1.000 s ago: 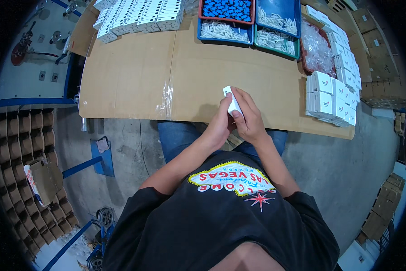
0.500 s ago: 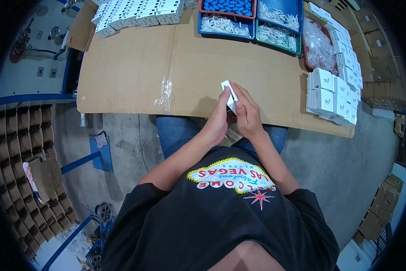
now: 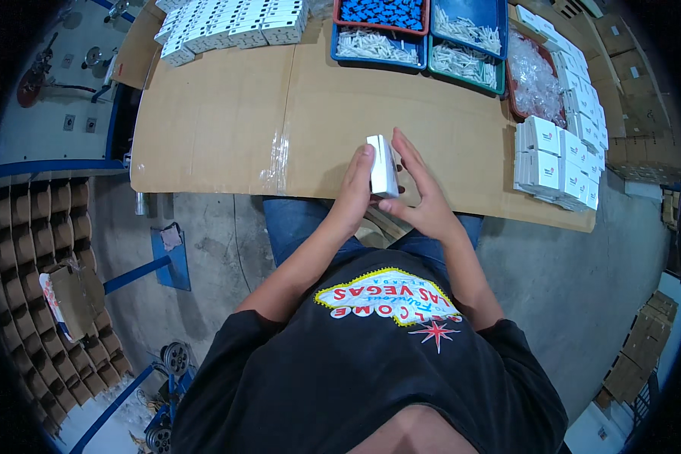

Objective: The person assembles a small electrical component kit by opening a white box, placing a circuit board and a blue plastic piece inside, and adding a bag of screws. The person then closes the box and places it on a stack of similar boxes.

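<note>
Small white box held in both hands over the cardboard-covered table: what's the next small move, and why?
Probably set the small white box onto the stack of white boxes to the right: both the left hand and right hand hold it, apparently closed, and similar boxes sit there.

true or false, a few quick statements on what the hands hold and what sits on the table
1. Both hands hold one small white box above the cardboard-covered table. True.
2. The left hand rests flat on the table, empty. False: it grips the box's left side.
3. Stacks of white boxes stand to the right of the right hand. True.
4. The trays at the far edge are all empty. False: they hold small blue and white parts.
</note>
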A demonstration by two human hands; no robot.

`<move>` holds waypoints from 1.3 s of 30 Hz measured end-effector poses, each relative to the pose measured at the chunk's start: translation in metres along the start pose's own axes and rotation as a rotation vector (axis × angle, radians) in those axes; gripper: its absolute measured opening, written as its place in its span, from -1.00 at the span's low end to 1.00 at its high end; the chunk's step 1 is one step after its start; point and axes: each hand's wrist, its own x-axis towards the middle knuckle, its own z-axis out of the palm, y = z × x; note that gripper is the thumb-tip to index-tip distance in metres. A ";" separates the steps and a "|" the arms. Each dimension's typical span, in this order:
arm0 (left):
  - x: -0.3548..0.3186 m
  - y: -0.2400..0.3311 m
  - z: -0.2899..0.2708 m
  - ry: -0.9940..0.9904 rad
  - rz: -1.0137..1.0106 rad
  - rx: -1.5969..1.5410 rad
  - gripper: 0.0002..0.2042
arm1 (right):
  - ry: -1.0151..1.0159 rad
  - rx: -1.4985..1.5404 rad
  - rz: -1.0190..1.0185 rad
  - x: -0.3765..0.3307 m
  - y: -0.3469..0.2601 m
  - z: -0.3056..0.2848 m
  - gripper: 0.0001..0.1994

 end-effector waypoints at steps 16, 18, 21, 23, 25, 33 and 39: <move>-0.011 -0.011 0.012 -0.005 -0.118 -0.123 -0.43 | 0.167 -0.381 -0.348 0.003 0.023 0.020 -0.28; -0.012 -0.014 0.016 0.024 -0.064 -0.162 -0.45 | 0.182 -0.372 -0.369 0.003 0.027 0.024 -0.31; -0.008 -0.023 0.012 0.033 -0.036 -0.178 -0.45 | 0.206 -0.331 -0.361 0.001 0.029 0.028 -0.34; -0.007 -0.027 0.010 0.045 -0.034 -0.178 -0.45 | 0.218 -0.312 -0.338 -0.001 0.029 0.029 -0.36; -0.006 -0.028 0.012 0.059 -0.027 -0.181 -0.45 | 0.229 -0.269 -0.317 -0.001 0.030 0.030 -0.36; -0.005 -0.013 0.019 0.004 -0.114 -0.167 -0.47 | 0.278 -0.134 -0.194 -0.002 0.030 0.026 -0.34; 0.007 -0.038 0.006 0.051 0.414 0.534 -0.31 | 0.232 0.329 0.143 -0.006 0.035 0.023 -0.27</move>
